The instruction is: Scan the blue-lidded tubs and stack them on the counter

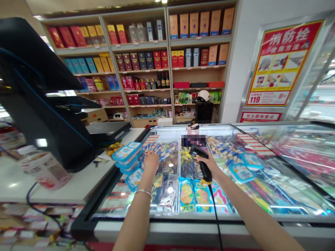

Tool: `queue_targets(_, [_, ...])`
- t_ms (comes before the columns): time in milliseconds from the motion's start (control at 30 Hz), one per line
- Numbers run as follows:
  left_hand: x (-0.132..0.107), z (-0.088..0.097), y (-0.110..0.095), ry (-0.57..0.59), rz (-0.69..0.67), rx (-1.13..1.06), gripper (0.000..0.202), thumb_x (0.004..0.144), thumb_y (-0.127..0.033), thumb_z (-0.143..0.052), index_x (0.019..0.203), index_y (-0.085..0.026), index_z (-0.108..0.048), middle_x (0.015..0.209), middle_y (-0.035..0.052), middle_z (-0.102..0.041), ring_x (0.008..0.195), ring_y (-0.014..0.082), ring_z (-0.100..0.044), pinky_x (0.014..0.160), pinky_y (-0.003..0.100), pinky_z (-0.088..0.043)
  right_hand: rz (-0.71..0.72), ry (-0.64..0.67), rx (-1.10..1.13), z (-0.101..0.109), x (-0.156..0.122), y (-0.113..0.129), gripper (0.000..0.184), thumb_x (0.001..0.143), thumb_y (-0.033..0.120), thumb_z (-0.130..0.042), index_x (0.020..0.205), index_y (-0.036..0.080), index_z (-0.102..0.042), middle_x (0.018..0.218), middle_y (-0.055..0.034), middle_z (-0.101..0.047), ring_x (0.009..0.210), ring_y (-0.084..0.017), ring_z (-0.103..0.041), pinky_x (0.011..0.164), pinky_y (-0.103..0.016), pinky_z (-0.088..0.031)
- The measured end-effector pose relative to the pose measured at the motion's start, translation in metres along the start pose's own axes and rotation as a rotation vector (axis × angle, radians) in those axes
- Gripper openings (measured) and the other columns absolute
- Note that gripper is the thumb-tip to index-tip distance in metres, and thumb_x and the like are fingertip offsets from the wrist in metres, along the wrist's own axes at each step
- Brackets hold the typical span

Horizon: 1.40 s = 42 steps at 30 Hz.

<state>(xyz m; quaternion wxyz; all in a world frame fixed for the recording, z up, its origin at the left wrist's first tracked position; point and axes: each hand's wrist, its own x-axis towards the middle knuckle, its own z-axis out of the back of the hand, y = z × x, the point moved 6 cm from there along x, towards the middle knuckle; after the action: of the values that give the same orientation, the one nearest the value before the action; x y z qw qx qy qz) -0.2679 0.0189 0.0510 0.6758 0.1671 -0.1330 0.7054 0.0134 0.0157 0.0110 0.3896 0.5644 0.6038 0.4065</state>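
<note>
My right hand grips a black barcode scanner with a yellow base end, its cord trailing down to the front edge. My left hand, a bangle on its wrist, reaches over the freezer's glass top with fingers stretched out. Its fingertips are near several small blue-and-white packs; contact with them is unclear. Just left of that hand stands a stack of white tubs with blue lids, and another blue-rimmed tub lies in front. Two more such tubs sit right of the scanner.
A chest freezer holds colourful packets under glass. At left are a black checkout screen, a pink-and-white bottle and a counter. A pink container stands at the far edge. Shelves of boxed goods line the back.
</note>
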Motion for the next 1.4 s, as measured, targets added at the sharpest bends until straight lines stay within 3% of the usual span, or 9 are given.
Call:
queue_targets(200, [0.000,0.016,-0.003,0.128,0.035,-0.052,0.020,0.087,-0.020,-0.049,0.099,-0.016,-0.065,0.088,0.0150,-0.072,0.088,0.0299,-0.068,0.083,0.041,-0.048,-0.034,0.076,0.020,-0.011,-0.001,-0.016,0.062,0.055,0.029,-0.087,0.104,0.026,-0.049,0.085,-0.0025,-0.071,0.081,-0.031,-0.073,0.034,-0.025,-0.049])
queue_targets(367, [0.002,0.042,-0.014,-0.002,-0.045,-0.128,0.026,0.094,-0.031,-0.042,0.102,-0.016,-0.061,0.091,0.0128,-0.071,0.089,0.0273,-0.067,0.079,0.035,-0.048,-0.041,0.093,-0.053,-0.018,-0.007,-0.018,0.062,0.057,0.029,-0.087,0.106,0.026,-0.049,0.079,0.0000,-0.070,0.072,-0.028,-0.073,0.035,-0.027,-0.050])
queue_targets(533, [0.001,0.058,-0.029,-0.148,-0.134,-0.238,0.028,0.096,-0.034,-0.036,0.100,-0.017,-0.058,0.094,0.0114,-0.068,0.088,0.0257,-0.064,0.083,0.036,-0.046,-0.024,0.105,-0.070,-0.023,-0.013,-0.015,0.062,0.058,0.028,-0.085,0.108,0.026,-0.048,0.071,0.0017,-0.069,0.060,-0.024,-0.070,0.034,-0.027,-0.049])
queue_targets(767, [-0.001,0.063,-0.036,-0.219,-0.200,-0.219,0.029,0.096,-0.037,-0.038,0.096,-0.017,-0.059,0.089,0.0093,-0.068,0.089,0.0263,-0.062,0.087,0.039,-0.042,-0.062,0.103,-0.177,-0.024,-0.015,-0.017,0.058,0.061,0.024,-0.081,0.108,0.027,-0.047,0.061,0.0050,-0.066,0.042,-0.018,-0.060,0.033,-0.027,-0.044])
queue_targets(1000, [-0.004,0.063,-0.034,-0.275,-0.187,-0.126,0.033,0.097,-0.040,-0.035,0.097,-0.018,-0.060,0.090,0.0087,-0.070,0.092,0.0264,-0.064,0.088,0.040,-0.040,-0.068,0.108,-0.251,-0.024,-0.019,-0.014,0.053,0.064,0.025,-0.077,0.107,0.026,-0.046,0.061,0.0057,-0.064,0.039,-0.016,-0.056,0.036,-0.027,-0.045])
queue_targets(1133, [-0.004,0.065,-0.034,-0.300,-0.171,-0.145,0.034,0.096,-0.041,-0.038,0.093,-0.018,-0.062,0.083,0.0089,-0.070,0.088,0.0263,-0.065,0.090,0.041,-0.041,-0.048,0.104,-0.225,-0.025,-0.015,-0.018,0.058,0.061,0.029,-0.081,0.108,0.025,-0.047,0.066,0.0037,-0.066,0.048,-0.019,-0.062,0.038,-0.027,-0.047])
queue_targets(1233, [-0.005,0.064,-0.036,-0.348,-0.122,-0.244,0.031,0.094,-0.041,-0.043,0.092,-0.018,-0.064,0.079,0.0089,-0.070,0.087,0.0268,-0.066,0.095,0.045,-0.040,0.002,0.100,-0.163,-0.025,-0.015,-0.003,0.060,0.059,0.034,-0.084,0.106,0.025,-0.046,0.066,0.0039,-0.066,0.044,-0.018,-0.061,0.037,-0.028,-0.048])
queue_targets(1300, [-0.006,0.056,-0.042,-0.357,-0.054,-0.416,0.027,0.090,-0.040,-0.049,0.092,-0.018,-0.064,0.078,0.0081,-0.070,0.086,0.0263,-0.066,0.094,0.044,-0.042,0.091,0.072,-0.107,-0.017,-0.018,0.024,0.061,0.060,0.038,-0.083,0.106,0.025,-0.046,0.066,0.0044,-0.067,0.038,-0.016,-0.057,0.035,-0.027,-0.046])
queue_targets(1400, [-0.006,0.024,-0.068,-0.275,0.050,-0.867,0.021,0.083,-0.039,-0.059,0.088,-0.019,-0.063,0.083,0.0059,-0.072,0.083,0.0232,-0.068,0.084,0.038,-0.049,0.268,-0.050,-0.031,0.020,-0.025,0.078,0.062,0.056,0.039,-0.085,0.102,0.024,-0.047,0.064,0.0044,-0.067,0.036,-0.015,-0.057,0.034,-0.025,-0.045])
